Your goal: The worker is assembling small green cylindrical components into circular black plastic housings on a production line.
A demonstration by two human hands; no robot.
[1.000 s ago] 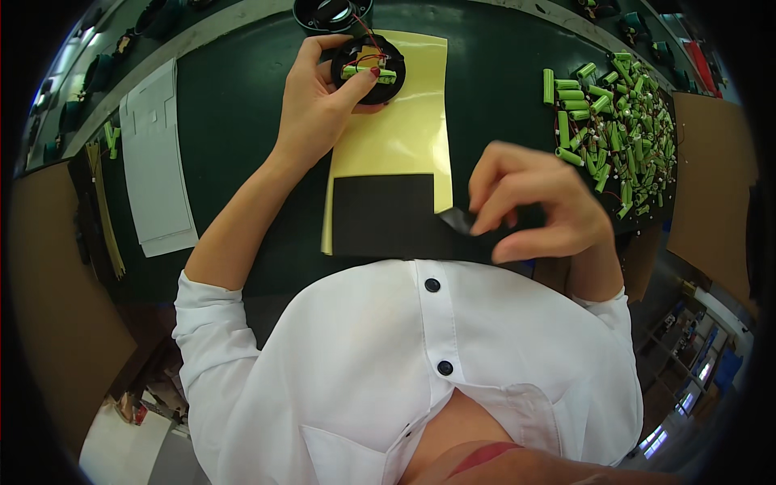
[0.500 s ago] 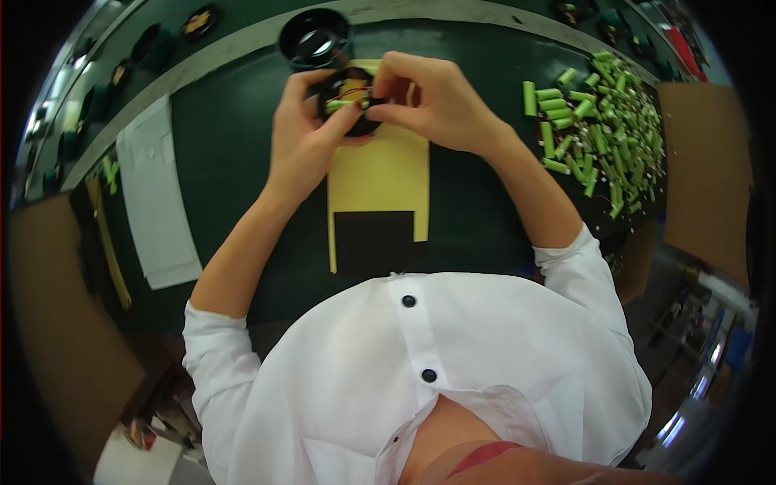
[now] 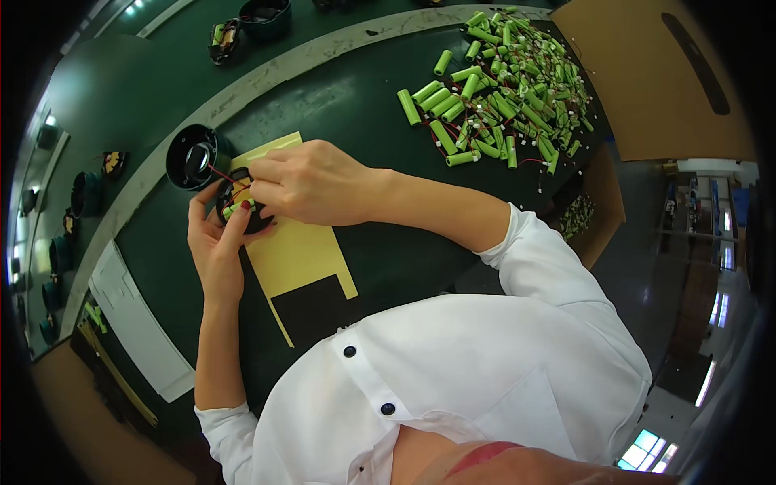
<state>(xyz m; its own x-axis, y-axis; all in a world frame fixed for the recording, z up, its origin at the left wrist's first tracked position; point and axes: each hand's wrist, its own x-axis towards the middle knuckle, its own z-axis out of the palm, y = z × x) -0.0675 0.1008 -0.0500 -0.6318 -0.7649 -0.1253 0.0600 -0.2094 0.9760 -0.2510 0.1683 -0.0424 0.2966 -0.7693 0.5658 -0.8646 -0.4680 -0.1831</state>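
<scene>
My left hand [image 3: 217, 257] is closed round the edge of a round black plastic part [image 3: 257, 224]. A green cylindrical battery [image 3: 236, 208] lies in that part under my left thumb, along with thin red wires and a yellowish piece. My right hand [image 3: 311, 184] is closed over the right side of the same part. Its fingertips are pinched together, and whatever lies between them is hidden. Just beyond my left fingers a dark bowl-shaped housing [image 3: 179, 166] stands on the bench, and a red wire runs from it toward the round part.
Under my hands lies a yellow sheet [image 3: 303, 255] with a black rectangle [image 3: 311, 311] at its near end. Many green batteries with wires [image 3: 501, 105] are heaped at the far right. A white sheet [image 3: 137, 323] lies left. Cardboard [image 3: 638, 73] stands right; more housings [image 3: 265, 18] sit beyond the grey strip.
The view has turned, so the bench appears rotated and the battery heap sits higher. My right hand now reaches further across the round part; my left hand still holds it.
</scene>
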